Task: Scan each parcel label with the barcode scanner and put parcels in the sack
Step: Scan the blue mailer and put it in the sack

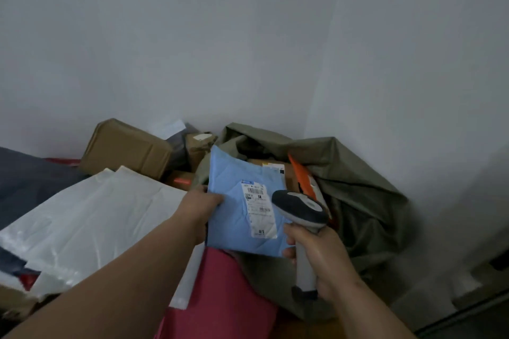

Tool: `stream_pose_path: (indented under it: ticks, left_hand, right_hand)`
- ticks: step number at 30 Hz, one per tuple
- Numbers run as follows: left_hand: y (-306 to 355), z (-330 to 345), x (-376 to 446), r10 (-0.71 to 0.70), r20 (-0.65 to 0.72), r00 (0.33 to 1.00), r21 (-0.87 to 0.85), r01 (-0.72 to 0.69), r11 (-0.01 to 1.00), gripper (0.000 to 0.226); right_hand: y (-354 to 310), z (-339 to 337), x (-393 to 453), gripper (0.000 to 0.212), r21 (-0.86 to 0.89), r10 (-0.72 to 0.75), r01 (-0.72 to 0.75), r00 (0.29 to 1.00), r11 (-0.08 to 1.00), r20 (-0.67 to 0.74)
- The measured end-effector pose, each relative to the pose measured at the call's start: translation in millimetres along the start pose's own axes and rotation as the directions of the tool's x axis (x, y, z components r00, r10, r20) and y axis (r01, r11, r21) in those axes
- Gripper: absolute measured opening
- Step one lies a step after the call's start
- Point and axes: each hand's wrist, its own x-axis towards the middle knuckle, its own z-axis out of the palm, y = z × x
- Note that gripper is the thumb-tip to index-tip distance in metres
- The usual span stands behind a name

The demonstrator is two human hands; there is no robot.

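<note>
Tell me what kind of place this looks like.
Probably an informal parcel sorting corner in a plain room: mailers and a cardboard box piled against a bare wall, an olive sack holding parcels, and a barcode scanner aimed at a blue parcel.

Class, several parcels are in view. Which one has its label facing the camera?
The blue parcel, gripped by the left hand over the sack; the white, red and brown ones show none clearly.

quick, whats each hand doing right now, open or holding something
Left hand: closed on the left edge of the blue parcel, label facing up.
Right hand: closed round the handle of the barcode scanner, its head beside the label.
</note>
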Motion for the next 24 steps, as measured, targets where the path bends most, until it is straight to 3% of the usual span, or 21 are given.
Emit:
stream_pose_path:
  ticks: [3, 6, 8, 10, 11, 13, 18, 20, 22, 24]
  left_hand:
    - [3.8, 38.6, 35.9, 0.006, -0.073, 0.997, 0.014, -0.005, 1.0, 0.02]
    - [4.8, 71.5, 72.1, 0.087, -0.175, 0.981, 0.175, -0.056, 0.983, 0.002]
    - [5.4, 93.1, 91.9, 0.12, -0.219, 0.968, 0.23, -0.068, 0.971, 0.021]
    - [6.7, 114.7, 108.5, 0.134, -0.229, 0.964, 0.251, -0.075, 0.965, 0.016]
    - [7.0, 125.6, 116.6, 0.136, -0.226, 0.965, 0.27, -0.073, 0.96, 0.012]
    - [7.4, 146.9, 131.2, 0.126, -0.172, 0.977, 0.376, -0.053, 0.925, 0.027]
    - [7.0, 165.1, 145.0, 0.065, -0.003, 0.998, 0.632, -0.048, 0.774, 0.035]
    - [4.8, 153.3, 142.8, 0.078, -0.012, 0.997, 0.576, -0.057, 0.815, 0.028]
    - [3.9, 139.4, 130.2, 0.035, -0.007, 0.999, 0.338, -0.031, 0.941, 0.019]
    - [3.7, 121.9, 112.0, -0.054, 0.069, 0.996, 0.172, 0.041, 0.984, 0.018]
  right_hand:
    - [-1.9, -17.9, 47.0, 0.017, 0.002, 0.069, -0.069, 0.997, 0.998, 0.016]
    - [-0.6, -28.5, 86.1, 0.018, 0.013, 0.108, -0.109, 0.994, 0.994, 0.029]
    - [0.5, -34.7, 106.9, 0.016, 0.01, 0.137, -0.137, 0.99, 0.99, 0.029]
    - [0.4, -41.0, 122.3, 0.013, 0.011, 0.158, -0.158, 0.987, 0.987, 0.025]
    - [0.6, -43.4, 129.3, 0.012, 0.013, 0.163, -0.163, 0.986, 0.987, 0.019]
    - [1.0, -47.0, 140.4, 0.009, 0.018, 0.17, -0.17, 0.985, 0.985, 0.004]
    - [4.7, -51.4, 153.3, 0.007, -0.011, 0.182, -0.183, 0.983, 0.983, -0.019]
    - [4.7, -49.7, 151.5, 0.008, -0.031, 0.172, -0.172, 0.985, 0.985, -0.001]
    - [4.0, -45.4, 146.8, 0.011, -0.023, 0.162, -0.162, 0.986, 0.987, 0.024]
    - [2.7, -37.5, 140.3, 0.017, -0.01, 0.157, -0.156, 0.986, 0.988, 0.053]
